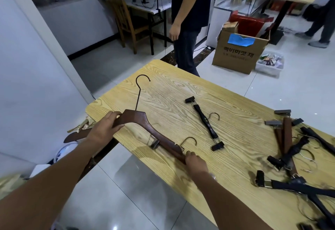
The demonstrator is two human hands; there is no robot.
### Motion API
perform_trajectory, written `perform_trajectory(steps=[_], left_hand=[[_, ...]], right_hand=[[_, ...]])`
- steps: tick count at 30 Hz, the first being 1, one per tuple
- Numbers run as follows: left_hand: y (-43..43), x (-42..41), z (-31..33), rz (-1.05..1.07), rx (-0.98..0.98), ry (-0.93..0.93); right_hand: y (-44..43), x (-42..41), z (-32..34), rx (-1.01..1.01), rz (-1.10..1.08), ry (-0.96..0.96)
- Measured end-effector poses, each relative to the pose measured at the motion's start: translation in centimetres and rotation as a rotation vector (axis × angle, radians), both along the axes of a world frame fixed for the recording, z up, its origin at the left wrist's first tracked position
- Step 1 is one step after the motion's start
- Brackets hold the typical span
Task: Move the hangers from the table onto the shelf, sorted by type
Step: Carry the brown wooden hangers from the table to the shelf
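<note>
**Fingers (117,115) curled tight on the wooden hanger (145,126), one hand per arm**

Fingers wrapped, nothing loose. Your left hand (104,128) closes round the hanger's left arm, and your right hand (196,163) grips over the far tip of the other.

The counter (181,88) fills the view. The shelf is nowhere in shot, so plan on a carry. A tangled pile of hangers (290,157) sits at the right end, brown and black bars crossed with clips and wire hooks snagged through each other.

Your wooden hanger lies across the near left corner, with one tip jutting past the edge. It looks rigid and fairly light, with a smooth finish that may slip, so hold the thick shoulders rather than the hook (140,86).

A black clip hanger (205,123) lies alone mid-counter, well apart from yours. It looks stiff, so take it by the bar and keep clear of the sprung clips.

A small bronze hook (189,141) shows just beside your right hand. I cannot tell whether it belongs to a second hanger underneath, so lift slowly.
</note>
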State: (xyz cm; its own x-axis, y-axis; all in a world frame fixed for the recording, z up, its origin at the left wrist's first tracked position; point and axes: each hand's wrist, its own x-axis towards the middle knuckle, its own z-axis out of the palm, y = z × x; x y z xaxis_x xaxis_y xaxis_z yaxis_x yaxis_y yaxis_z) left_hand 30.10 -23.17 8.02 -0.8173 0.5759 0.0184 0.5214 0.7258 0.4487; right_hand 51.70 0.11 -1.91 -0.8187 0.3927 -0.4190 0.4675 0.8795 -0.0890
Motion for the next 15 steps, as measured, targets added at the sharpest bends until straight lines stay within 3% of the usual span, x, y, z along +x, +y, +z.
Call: perform_trajectory(steps=[7, 15], left_hand=[[0.0, 0.3, 1.9, 0.007, 0.055, 0.026], [-0.2, 1.6, 5.4, 0.005, 0.052, 0.044]], right_hand=[[2.0, -1.8, 2.4, 0.112, 0.053, 0.077], [3.7, -1.9, 7.4, 0.144, -0.129, 0.207]])
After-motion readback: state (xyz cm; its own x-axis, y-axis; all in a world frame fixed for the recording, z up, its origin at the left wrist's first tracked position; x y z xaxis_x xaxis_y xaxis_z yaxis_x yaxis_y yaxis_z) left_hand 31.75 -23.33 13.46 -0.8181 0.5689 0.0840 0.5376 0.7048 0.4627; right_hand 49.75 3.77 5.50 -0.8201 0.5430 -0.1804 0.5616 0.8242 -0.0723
